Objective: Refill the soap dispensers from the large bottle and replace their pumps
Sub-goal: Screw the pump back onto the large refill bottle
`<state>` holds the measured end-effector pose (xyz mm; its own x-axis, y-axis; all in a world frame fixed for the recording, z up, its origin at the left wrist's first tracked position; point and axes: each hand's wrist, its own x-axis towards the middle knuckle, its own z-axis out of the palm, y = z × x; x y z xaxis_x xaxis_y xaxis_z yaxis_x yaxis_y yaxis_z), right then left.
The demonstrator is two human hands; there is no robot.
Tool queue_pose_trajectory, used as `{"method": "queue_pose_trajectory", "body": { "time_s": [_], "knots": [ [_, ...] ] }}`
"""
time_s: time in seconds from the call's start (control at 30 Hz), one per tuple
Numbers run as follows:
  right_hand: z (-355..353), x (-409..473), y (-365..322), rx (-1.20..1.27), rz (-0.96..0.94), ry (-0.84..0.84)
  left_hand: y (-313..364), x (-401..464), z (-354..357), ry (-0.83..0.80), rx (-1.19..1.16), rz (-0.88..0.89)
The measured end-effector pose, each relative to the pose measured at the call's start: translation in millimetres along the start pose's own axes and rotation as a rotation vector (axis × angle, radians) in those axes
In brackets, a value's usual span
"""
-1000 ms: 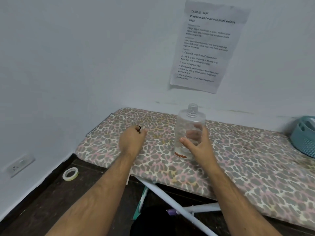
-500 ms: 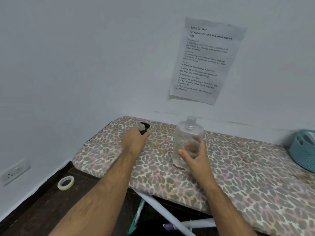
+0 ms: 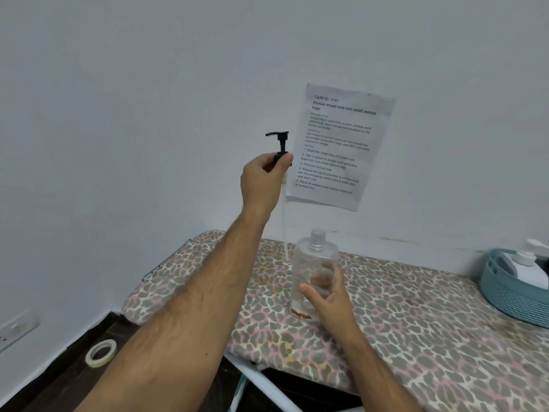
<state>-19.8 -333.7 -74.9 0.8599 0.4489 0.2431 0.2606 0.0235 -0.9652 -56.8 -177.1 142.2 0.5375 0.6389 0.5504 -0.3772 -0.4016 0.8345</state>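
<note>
A clear plastic dispenser bottle stands upright on the leopard-print ironing board, its threaded neck uncapped. My right hand grips its lower body. My left hand is raised high and pinches the collar of a black pump. The pump's clear tube hangs straight down, its tip just left of the bottle, outside the neck. A thin reddish-brown residue lies at the bottle's bottom.
A teal basket at the board's right edge holds white bottles. A printed sheet is taped to the wall behind. On the dark floor at left lies a tape roll. A wall socket sits low left.
My left hand has lifted the black pump from the board up high, drawing its tube clear above the surface. The right hand has kept its hold on the bottle.
</note>
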Motion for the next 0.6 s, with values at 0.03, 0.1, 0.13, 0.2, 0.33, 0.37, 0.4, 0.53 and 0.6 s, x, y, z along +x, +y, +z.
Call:
{"method": "queue_pose_trajectory", "body": {
  "time_s": [0.03,0.1,0.13,0.2,0.33,0.37,0.4,0.53,0.6],
  "knots": [
    [-0.5,-0.2,-0.3,-0.005,0.001,0.001,7.0,1.0,1.5,0.008,-0.02,0.019],
    [-0.6,-0.5,-1.3,-0.015,0.002,-0.001,19.4,3.0,4.0,0.021,-0.054,0.054],
    [-0.8,-0.9,-1.7,-0.019,0.003,-0.002,25.4,3.9,5.3,0.026,-0.069,0.069],
    [-1.0,-1.4,-2.7,-0.025,0.004,-0.005,36.8,4.4,8.1,0.036,-0.091,0.095],
    [-1.2,-1.1,-4.2,-0.046,-0.009,-0.003,55.9,3.3,15.0,0.053,-0.164,0.109],
    [-1.4,-1.1,-4.4,-0.049,-0.011,0.0,59.1,1.9,17.2,0.052,-0.181,0.107],
    [-1.4,-1.1,-5.0,-0.049,-0.011,0.001,61.3,0.3,19.3,0.05,-0.193,0.106],
    [-1.9,-2.0,-8.0,-0.059,-0.018,0.0,66.6,-5.0,25.1,0.046,-0.231,0.103],
    [-2.3,-2.4,-8.4,-0.059,-0.016,-0.001,68.7,-5.2,26.0,0.054,-0.237,0.109]
  ]
}}
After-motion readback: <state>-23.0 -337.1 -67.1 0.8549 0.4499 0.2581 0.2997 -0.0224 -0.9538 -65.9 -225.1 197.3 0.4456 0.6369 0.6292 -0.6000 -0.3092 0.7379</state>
